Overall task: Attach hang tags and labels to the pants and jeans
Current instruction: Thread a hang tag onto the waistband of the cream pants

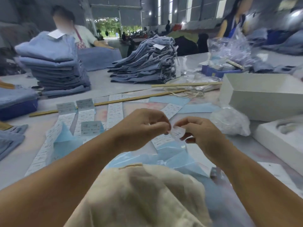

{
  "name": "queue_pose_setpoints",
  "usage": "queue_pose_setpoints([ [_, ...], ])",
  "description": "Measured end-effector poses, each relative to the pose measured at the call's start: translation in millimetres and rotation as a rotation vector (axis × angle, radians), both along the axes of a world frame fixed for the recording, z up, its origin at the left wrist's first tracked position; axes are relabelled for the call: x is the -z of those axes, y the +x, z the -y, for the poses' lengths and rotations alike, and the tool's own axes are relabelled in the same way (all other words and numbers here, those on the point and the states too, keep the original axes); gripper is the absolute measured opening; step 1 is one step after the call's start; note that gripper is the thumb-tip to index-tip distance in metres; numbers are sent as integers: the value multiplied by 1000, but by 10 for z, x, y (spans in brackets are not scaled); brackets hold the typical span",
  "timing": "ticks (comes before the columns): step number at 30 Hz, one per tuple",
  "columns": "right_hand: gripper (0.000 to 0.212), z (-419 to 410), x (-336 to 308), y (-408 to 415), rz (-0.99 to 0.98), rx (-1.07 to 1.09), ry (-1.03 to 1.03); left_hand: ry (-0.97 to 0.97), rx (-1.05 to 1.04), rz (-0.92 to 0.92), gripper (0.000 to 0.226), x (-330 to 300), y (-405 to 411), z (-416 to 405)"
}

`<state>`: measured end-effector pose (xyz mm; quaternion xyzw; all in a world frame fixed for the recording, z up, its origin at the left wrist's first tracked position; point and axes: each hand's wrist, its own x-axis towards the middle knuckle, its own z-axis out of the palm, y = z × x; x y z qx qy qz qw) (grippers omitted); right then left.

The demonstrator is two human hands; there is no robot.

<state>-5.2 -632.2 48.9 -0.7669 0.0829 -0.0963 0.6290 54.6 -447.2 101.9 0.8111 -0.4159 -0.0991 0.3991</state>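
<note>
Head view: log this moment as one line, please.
left hand: pinching label | right hand: pinching same label | label: held above table | cream pants: nearest, untagged

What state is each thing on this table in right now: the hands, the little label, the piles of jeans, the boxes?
Left hand: fingers curled, pinching the small label.
Right hand: pinching the same label's other side.
Small label: held above the table, slightly curled.
Label strips: lying flat in rows.
Cream garment: bunched below the arms.
Left jeans stack: folded, a white card on top.
Middle jeans stack: folded, leaning.
White box: open.
</note>
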Motion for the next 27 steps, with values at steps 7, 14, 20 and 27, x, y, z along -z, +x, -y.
queue_pose_setpoints([
  [7,31,565,-120,-625,-16,78,96,248,179,165,18,-157,-329,837],
  [14,25,854,33,-779,-64,59,18,390,219,190,32,88,-239,1235],
  [20,14,886,239,-624,-75,73,13,531,265,331,31,270,-141,1447],
  [27,22,811,623,-416,-135,470,56,453,-9,266,50,651,102,1500],
])
